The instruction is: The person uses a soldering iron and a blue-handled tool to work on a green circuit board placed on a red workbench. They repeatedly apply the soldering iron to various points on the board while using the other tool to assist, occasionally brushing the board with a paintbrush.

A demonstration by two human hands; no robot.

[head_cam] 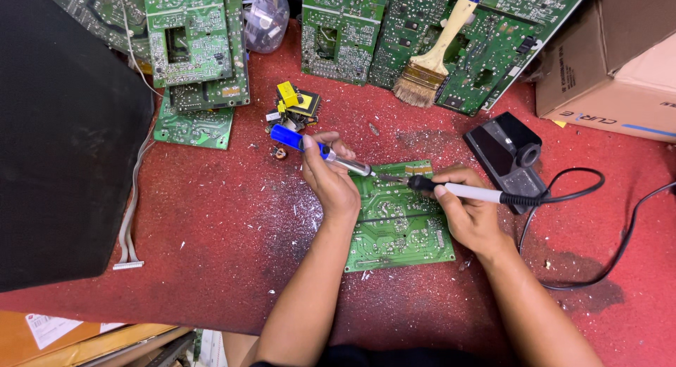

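green circuit board [394,223] flat on red tabletop [211,219] between hands; left hand [329,180] gripping blue-handled desoldering pump [317,150], right hand [470,212] gripping soldering iron [458,191].

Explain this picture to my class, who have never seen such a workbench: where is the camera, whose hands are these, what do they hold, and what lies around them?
The one picture comes from a camera worn on the person's head, looking down at their own two bare hands over a red work surface speckled with small bits of debris.

The left hand grips a pen-like tool with a blue end. The right hand grips a soldering iron with a white handle and a black cord. Both tips meet over a green circuit board lying flat between the hands.

Around them: more green circuit boards along the far edge, a wooden-handled brush lying on them, a black iron stand, a cardboard box at the right, and a large black object at the left.
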